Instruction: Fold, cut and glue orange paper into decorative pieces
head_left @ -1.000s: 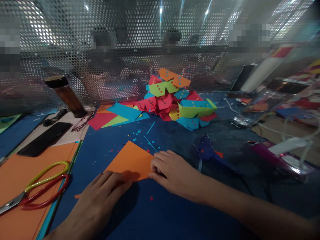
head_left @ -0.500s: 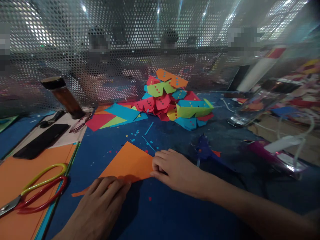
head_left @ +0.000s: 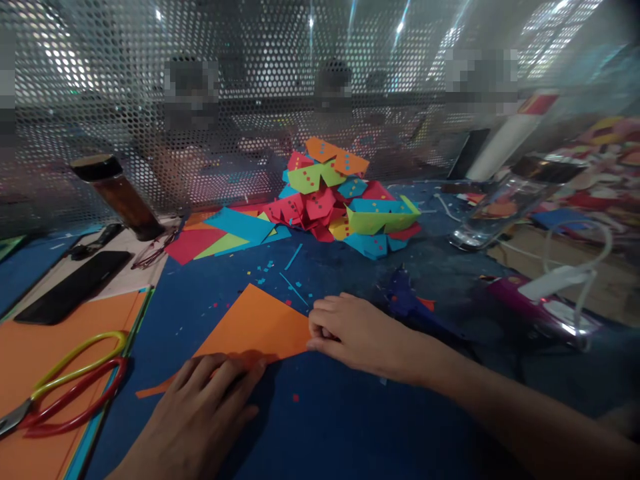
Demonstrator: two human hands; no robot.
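Note:
A square of orange paper (head_left: 253,323) lies on the blue table, one corner pointing away from me. My right hand (head_left: 347,330) pinches its right corner between thumb and curled fingers. Across the near edge lies my left hand (head_left: 210,393), fingertips resting on the paper and thumb apart below. A narrow orange strip (head_left: 150,390) sticks out to the left of that hand; whether it joins the square is hidden. Red-and-yellow-handled scissors (head_left: 75,387) rest at the left on a stack of orange sheets (head_left: 30,353).
Folded paper pieces with small coloured squares (head_left: 325,200) are heaped at the back, beside flat coloured sheets (head_left: 240,227). Paper scraps (head_left: 270,267) dot the table. A phone (head_left: 75,287) and brown bottle (head_left: 125,200) stand left; a blue glue gun (head_left: 407,297) and clear bottle (head_left: 495,207) are right.
The view has shifted slightly, so most things sit a little further left. My left thumb now shows apart from the fingers. My right hand keeps its pinch on the paper corner.

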